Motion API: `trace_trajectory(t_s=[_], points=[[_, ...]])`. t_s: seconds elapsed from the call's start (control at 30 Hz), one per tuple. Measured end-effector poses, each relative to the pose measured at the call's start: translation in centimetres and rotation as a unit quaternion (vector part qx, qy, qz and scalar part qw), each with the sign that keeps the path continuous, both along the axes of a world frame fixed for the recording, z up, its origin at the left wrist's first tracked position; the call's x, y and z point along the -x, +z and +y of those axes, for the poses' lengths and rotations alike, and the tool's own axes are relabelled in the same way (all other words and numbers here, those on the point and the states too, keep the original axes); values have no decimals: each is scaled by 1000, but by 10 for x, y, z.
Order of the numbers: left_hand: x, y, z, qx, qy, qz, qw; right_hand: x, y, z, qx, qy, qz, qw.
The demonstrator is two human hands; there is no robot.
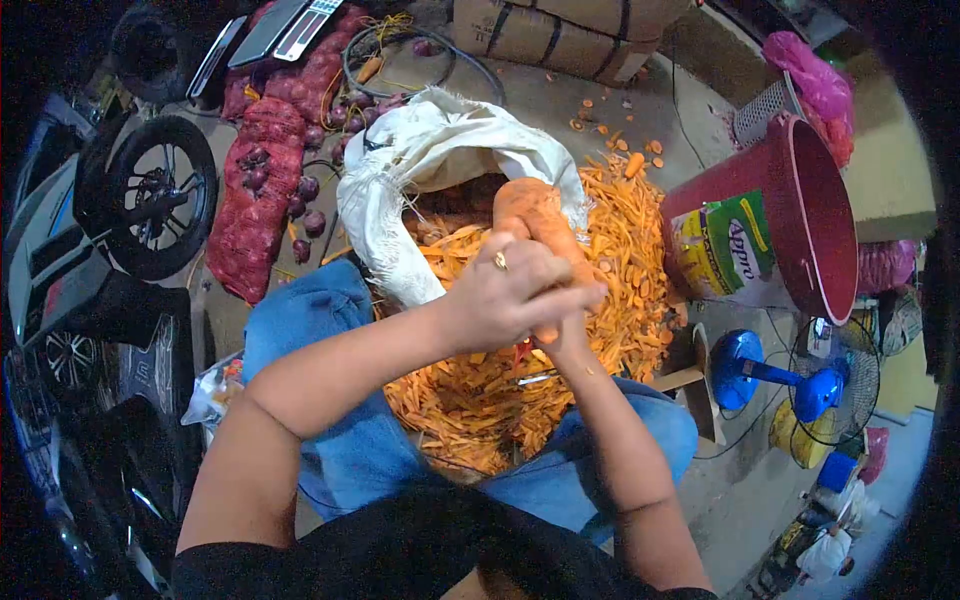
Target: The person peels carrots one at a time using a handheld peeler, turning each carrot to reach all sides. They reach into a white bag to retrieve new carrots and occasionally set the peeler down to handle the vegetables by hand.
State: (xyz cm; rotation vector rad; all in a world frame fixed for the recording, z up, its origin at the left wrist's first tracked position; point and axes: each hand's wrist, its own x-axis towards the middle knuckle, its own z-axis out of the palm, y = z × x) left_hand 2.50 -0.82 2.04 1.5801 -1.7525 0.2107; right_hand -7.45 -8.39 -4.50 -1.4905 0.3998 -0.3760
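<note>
Large orange carrots (540,212), at least two side by side, stick up from my left hand (515,285), which has a ring and is closed around them. Directly below and behind it is my right hand (568,342), its fingers mostly hidden by the left. A small red item (523,350) and a shiny metal strip (535,379) show beside my right hand; whether it holds them I cannot tell. Beneath both hands lies a big heap of orange peelings (470,400). An open white sack (385,225) with carrots inside stands just beyond.
Red net sacks of onions (258,200) lie at the left, with loose onions (313,222) beside them. A large red bucket (780,220) is tilted at the right, near a blue fan (740,370). Cardboard boxes (560,40) stand behind; wheels (163,200) are far left.
</note>
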Motion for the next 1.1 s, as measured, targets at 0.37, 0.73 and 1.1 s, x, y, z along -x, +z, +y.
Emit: trace_trajectory(t_s=[0.37, 0.73, 1.1], points=[[-32, -16, -25, 108, 15, 89, 990, -10, -24, -30, 51, -106, 313, 942], [-125, -206, 3, -209, 335, 407, 824, 2, 20, -46, 74, -156, 268, 948], [-223, -274, 2, -440, 347, 123, 819, 4, 30, -66, 50, -159, 264, 950]])
